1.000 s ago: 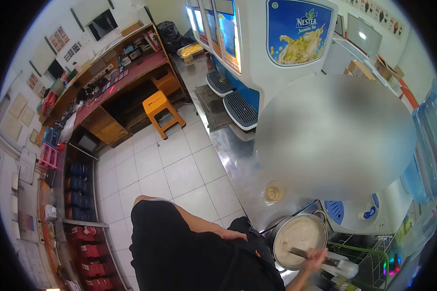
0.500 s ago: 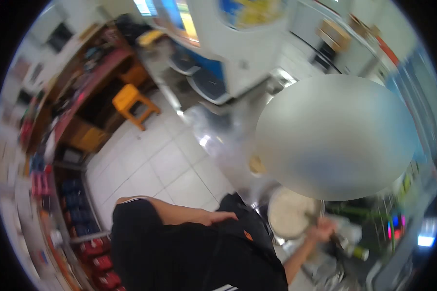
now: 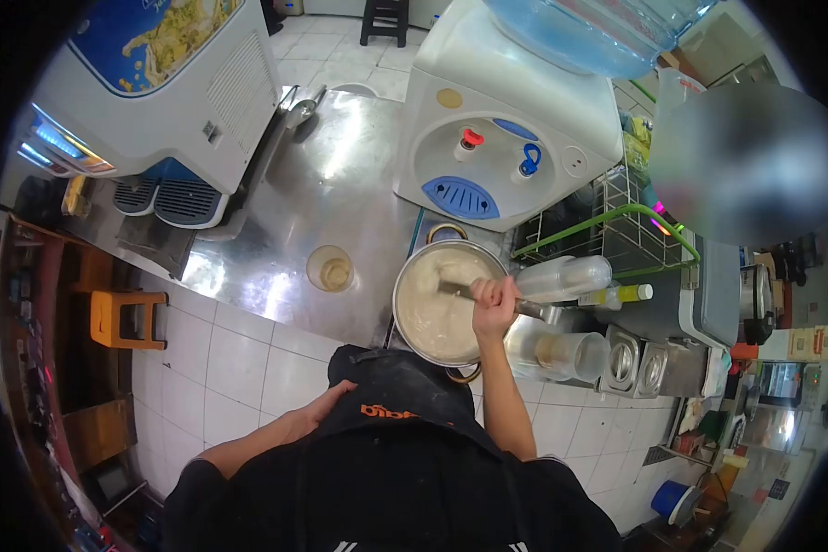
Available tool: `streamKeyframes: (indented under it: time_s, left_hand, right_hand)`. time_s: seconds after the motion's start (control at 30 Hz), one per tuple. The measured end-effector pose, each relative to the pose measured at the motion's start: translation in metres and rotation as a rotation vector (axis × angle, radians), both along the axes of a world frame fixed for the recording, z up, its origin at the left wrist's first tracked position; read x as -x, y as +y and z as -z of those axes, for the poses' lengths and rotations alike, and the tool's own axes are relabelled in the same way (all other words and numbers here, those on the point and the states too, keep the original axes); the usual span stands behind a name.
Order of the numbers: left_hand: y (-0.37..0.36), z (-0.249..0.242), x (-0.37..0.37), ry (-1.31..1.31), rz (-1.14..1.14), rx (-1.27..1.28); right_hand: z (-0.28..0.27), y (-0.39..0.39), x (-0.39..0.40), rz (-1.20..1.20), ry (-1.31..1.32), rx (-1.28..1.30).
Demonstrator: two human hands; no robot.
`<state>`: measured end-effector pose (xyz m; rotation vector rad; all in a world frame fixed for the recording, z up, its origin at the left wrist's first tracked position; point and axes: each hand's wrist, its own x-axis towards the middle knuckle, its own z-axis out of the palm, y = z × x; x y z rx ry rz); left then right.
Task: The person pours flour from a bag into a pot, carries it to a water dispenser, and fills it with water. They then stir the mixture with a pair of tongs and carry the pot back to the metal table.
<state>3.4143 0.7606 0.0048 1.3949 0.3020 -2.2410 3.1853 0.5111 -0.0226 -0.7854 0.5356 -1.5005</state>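
Note:
My right hand [image 3: 494, 305] is closed around the handle of a long metal stirring utensil [image 3: 530, 310]. Its far end dips into a thick, creamy off-white mixture [image 3: 428, 317], which hides its head. The mixture sits in a round metal pot [image 3: 398, 324] with brass-coloured loop handles, on the counter in front of me. My left hand [image 3: 329, 405] lies against the side of my black apron [image 3: 405, 386], holding nothing visible; its fingers look stretched out, partly hidden. Left of the pot stands a clear cup [image 3: 330, 269] with something pale inside.
Behind the pot is a white water dispenser [image 3: 515, 110] with a blue bottle. Clear plastic containers [image 3: 580, 357] and a green wire rack [image 3: 630, 216] stand to the right. A dispensing machine [image 3: 193, 101] is at left, an orange stool [image 3: 124, 317] on the floor. A blurred round shape [image 3: 754, 166] covers the upper right.
My view has swung right and steadied, bringing the pot nearer the middle. My right hand stays on the utensil in the mixture; my left hand stays by the apron.

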Motion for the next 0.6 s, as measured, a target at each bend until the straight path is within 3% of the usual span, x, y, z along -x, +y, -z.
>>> streamKeyframes:
  time_s: [0.03,0.1,0.17,0.23,0.27,0.3,0.4,0.5,0.6]
  left_hand:
    - [-0.001,-0.001,-0.002,-0.007,-0.003,0.004]
    - [-0.001,-0.002,-0.004,-0.011,0.01,0.02]
    - [0.002,0.002,-0.006,0.005,-0.02,-0.022]
    - [0.005,0.004,-0.005,0.033,-0.039,-0.069]
    - [0.004,0.002,-0.004,0.056,-0.054,-0.109]
    - [0.003,-0.001,-0.003,0.077,-0.066,-0.147]
    - [-0.001,-0.013,-0.001,0.048,-0.067,-0.12]
    - [0.002,-0.008,-0.002,0.004,-0.065,-0.032]
    - [0.004,-0.003,-0.001,0.029,-0.047,-0.047]
  right_hand:
    - [0.0,0.003,0.006,-0.003,-0.007,0.004]
    - [-0.001,-0.001,0.036,-0.238,0.156,-0.176]
    - [-0.002,-0.01,0.046,-0.233,0.189,-0.126]
    - [-0.006,-0.019,0.043,0.105,0.152,0.003]
    - [0.012,-0.021,0.035,0.154,0.067,0.02]
    - [0.008,-0.013,0.024,0.156,0.071,0.019]
    - [0.004,0.004,0.017,-0.222,0.025,-0.086]
    - [-0.009,0.0,0.049,-0.194,0.231,-0.174]
    - [0.004,-0.014,0.039,0.01,0.163,0.005]
